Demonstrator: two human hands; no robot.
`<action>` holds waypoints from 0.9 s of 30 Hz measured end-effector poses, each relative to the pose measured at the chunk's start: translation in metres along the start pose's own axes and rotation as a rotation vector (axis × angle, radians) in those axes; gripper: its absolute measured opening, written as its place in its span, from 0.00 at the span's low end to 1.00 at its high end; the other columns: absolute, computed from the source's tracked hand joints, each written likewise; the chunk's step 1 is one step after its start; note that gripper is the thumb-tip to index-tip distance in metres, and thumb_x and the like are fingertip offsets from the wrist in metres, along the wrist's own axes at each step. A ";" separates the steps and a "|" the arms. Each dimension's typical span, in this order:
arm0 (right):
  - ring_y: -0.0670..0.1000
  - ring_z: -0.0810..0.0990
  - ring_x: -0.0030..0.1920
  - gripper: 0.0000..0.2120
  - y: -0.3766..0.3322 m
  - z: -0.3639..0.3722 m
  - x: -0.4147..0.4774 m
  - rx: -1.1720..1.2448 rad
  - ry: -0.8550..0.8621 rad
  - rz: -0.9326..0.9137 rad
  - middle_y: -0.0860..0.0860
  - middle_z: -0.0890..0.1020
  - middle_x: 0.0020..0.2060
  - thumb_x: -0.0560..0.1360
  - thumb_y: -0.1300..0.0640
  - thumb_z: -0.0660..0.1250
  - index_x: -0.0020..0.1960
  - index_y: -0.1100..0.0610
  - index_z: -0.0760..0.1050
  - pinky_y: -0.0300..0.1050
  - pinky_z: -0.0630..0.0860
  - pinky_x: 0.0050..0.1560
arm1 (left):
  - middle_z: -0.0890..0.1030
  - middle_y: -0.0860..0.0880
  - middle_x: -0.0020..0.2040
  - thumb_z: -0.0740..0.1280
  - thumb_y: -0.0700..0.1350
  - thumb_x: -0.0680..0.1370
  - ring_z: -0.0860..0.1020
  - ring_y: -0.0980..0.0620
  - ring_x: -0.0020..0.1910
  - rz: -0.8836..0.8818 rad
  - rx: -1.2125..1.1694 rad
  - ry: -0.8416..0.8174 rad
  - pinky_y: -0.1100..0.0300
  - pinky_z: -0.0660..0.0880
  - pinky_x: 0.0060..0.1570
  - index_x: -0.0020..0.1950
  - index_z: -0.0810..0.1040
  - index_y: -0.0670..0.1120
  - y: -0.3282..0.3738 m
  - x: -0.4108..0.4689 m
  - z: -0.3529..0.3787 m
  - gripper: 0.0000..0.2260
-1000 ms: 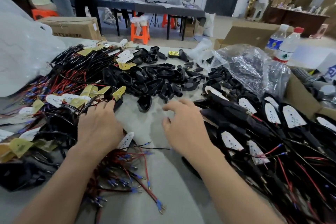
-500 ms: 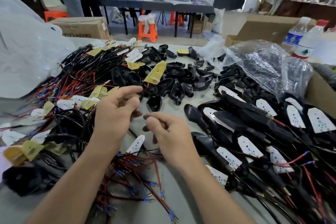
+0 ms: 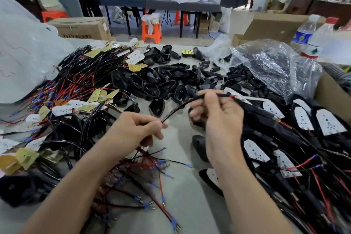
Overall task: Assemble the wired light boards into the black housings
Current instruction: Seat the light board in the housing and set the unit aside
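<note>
Nearest, loose red and black wires (image 3: 152,176) sprawl across the table (image 3: 190,205). Just above them my left hand (image 3: 136,131) pinches the lower end of a black cable (image 3: 180,105). My right hand (image 3: 222,118) pinches it higher up, and its blurred white light board (image 3: 252,98) trails past my fingers. Beyond lie the black housings (image 3: 167,81), then an orange stool (image 3: 152,30).

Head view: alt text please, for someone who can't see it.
A black wire is held over the table: the left hand pinches it, the right hand grips it farther along. Empty black housings lie behind.
</note>
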State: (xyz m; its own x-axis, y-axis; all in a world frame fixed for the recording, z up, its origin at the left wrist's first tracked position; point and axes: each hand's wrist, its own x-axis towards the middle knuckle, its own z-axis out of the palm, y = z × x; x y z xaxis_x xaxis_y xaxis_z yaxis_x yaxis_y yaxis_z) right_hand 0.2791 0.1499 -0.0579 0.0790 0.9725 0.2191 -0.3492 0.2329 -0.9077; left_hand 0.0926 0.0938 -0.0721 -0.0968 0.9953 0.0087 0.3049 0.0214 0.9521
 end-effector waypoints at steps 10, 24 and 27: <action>0.50 0.78 0.28 0.04 -0.007 -0.017 0.004 -0.029 -0.054 0.028 0.53 0.82 0.32 0.79 0.60 0.67 0.48 0.56 0.81 0.42 0.76 0.31 | 0.80 0.49 0.33 0.72 0.42 0.79 0.76 0.56 0.35 -0.024 0.001 -0.277 0.67 0.72 0.38 0.48 0.89 0.49 -0.007 0.000 -0.018 0.06; 0.54 0.86 0.34 0.12 0.007 -0.010 -0.007 -0.346 -0.386 0.100 0.53 0.85 0.34 0.78 0.66 0.62 0.39 0.56 0.79 0.45 0.80 0.38 | 0.83 0.55 0.63 0.66 0.66 0.72 0.80 0.51 0.60 -0.127 0.731 0.275 0.56 0.75 0.54 0.70 0.77 0.59 -0.004 0.045 0.001 0.28; 0.54 0.86 0.36 0.11 0.007 -0.009 -0.009 -0.281 -0.359 0.120 0.56 0.85 0.35 0.75 0.71 0.63 0.41 0.60 0.79 0.42 0.81 0.38 | 0.81 0.45 0.64 0.64 0.64 0.77 0.77 0.43 0.61 -0.261 0.791 0.250 0.53 0.73 0.52 0.73 0.73 0.48 -0.001 0.076 0.008 0.29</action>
State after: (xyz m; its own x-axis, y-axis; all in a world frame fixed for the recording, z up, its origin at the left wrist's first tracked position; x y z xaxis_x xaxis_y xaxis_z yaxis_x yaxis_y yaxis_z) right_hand 0.2847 0.1429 -0.0695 -0.2919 0.9409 0.1720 -0.0660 0.1596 -0.9850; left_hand 0.0924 0.1697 -0.0747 -0.4329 0.9011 -0.0252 0.8037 0.3985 0.4419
